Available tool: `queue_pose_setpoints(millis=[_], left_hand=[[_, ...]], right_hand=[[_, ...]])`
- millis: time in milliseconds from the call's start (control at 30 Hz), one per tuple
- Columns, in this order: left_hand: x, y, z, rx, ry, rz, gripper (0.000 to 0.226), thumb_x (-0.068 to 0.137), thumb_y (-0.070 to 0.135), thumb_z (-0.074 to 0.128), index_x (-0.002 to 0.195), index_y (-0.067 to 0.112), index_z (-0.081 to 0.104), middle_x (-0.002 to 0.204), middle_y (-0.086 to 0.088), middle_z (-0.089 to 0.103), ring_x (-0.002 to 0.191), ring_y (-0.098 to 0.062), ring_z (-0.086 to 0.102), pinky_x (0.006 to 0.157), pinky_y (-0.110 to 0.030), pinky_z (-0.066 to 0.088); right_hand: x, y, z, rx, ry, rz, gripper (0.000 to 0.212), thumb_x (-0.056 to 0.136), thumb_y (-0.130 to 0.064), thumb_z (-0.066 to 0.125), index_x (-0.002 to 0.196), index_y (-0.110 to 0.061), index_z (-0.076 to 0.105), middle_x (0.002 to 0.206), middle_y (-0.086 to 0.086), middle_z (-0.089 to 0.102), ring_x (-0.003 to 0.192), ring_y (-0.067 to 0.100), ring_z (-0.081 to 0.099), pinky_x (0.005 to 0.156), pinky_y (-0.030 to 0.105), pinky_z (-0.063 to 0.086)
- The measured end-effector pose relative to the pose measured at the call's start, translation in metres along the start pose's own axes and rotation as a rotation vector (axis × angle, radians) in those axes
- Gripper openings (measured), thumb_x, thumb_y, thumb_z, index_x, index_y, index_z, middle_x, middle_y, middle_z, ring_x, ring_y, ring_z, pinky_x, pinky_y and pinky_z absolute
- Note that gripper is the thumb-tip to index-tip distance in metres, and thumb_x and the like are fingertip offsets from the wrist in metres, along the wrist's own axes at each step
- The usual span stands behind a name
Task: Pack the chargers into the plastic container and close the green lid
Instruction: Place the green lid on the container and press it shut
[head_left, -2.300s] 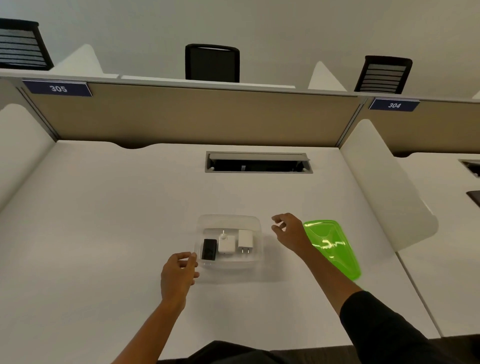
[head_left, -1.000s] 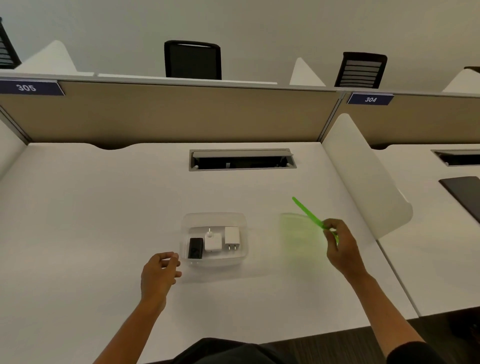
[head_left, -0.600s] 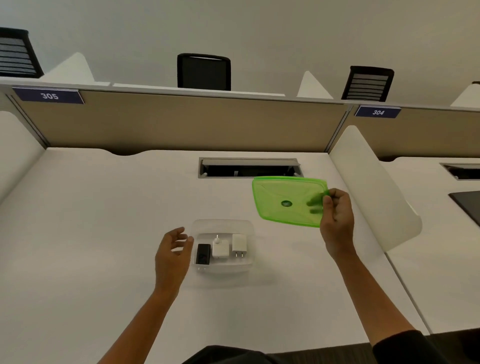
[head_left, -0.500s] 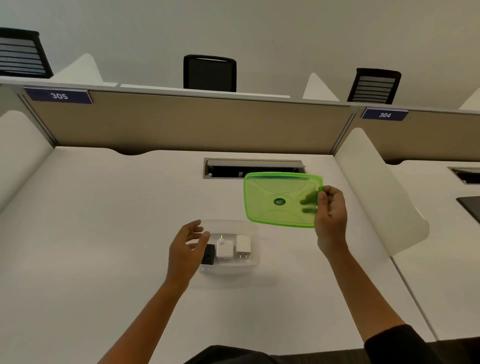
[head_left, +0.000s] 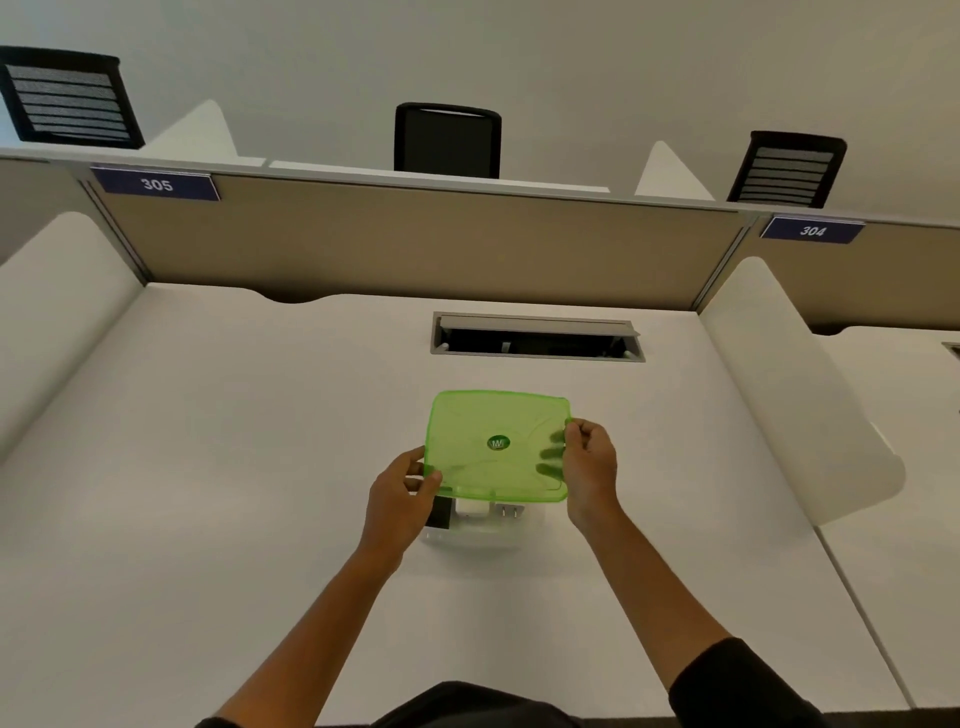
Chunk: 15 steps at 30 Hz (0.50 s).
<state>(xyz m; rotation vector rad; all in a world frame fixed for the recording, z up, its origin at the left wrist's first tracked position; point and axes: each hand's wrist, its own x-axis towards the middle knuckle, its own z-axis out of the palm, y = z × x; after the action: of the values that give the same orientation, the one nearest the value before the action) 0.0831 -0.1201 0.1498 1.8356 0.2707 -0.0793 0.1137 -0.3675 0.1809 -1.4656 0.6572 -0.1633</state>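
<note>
Green lid (head_left: 493, 447) held tilted above the container (head_left: 483, 535), left hand (head_left: 400, 499) pinching its left edge, right hand (head_left: 589, 467) pinching its right edge; chargers (head_left: 472, 512) partly visible beneath the lid

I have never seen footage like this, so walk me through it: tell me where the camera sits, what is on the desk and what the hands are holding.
There is no machine here. One wide-angle camera sits on a person's head and looks forward and down, so the two arms reaching in from below are that person's own. The left hand and the right hand each grip one side of a see-through green lid, held above a clear plastic container. The container rests on a white desk. Below the lid's near edge you can see parts of the chargers inside: a black charger and two white chargers. The lid is not yet pressed on.
</note>
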Motion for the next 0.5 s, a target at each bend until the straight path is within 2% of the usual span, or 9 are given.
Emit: queue_pose_setpoints(millis=[100,233,367,500], left_hand=[[-0.004,-0.013,-0.002,0.031,0.011,-0.038,0.040,0.099,0.022,0.070,0.139,0.021,0.065,0.121,-0.003,0.071,0.101,-0.023,0.073,0.085,-0.035,0.062],[-0.012,-0.023,-0.003,0.094,0.039,-0.031,0.042,0.099,0.021,0.071,0.140,0.021,0.064,0.124,-0.004,0.062,0.095,-0.011,0.069,0.083,-0.031,0.058],[-0.014,-0.031,-0.003,0.189,0.029,-0.004,0.042,0.098,0.021,0.071,0.139,0.020,0.066,0.126,-0.007,0.060,0.089,-0.011,0.070,0.080,-0.028,0.055],[-0.017,-0.036,-0.004,0.235,0.026,0.008,0.046,0.098,0.022,0.072,0.143,0.019,0.063,0.124,-0.006,0.056,0.093,-0.016,0.069,0.077,-0.024,0.049]], right_hand=[[0.003,0.016,-0.002,-0.172,-0.006,-0.028,0.015,0.101,-0.021,0.064,0.114,-0.013,0.064,0.108,0.007,0.066,0.078,0.021,0.067,0.059,0.038,0.064],[0.012,0.041,-0.012,-0.452,-0.057,-0.065,0.027,0.086,-0.028,0.080,0.110,-0.019,0.069,0.106,-0.001,0.069,0.094,0.023,0.070,0.080,0.049,0.064],[0.017,0.058,-0.017,-0.582,-0.109,-0.067,0.037,0.079,-0.035,0.084,0.111,-0.020,0.072,0.106,-0.002,0.069,0.098,0.023,0.070,0.085,0.052,0.063],[0.016,0.064,-0.014,-0.614,-0.131,-0.077,0.039,0.080,-0.033,0.084,0.114,-0.017,0.073,0.108,0.000,0.069,0.100,0.021,0.069,0.086,0.050,0.063]])
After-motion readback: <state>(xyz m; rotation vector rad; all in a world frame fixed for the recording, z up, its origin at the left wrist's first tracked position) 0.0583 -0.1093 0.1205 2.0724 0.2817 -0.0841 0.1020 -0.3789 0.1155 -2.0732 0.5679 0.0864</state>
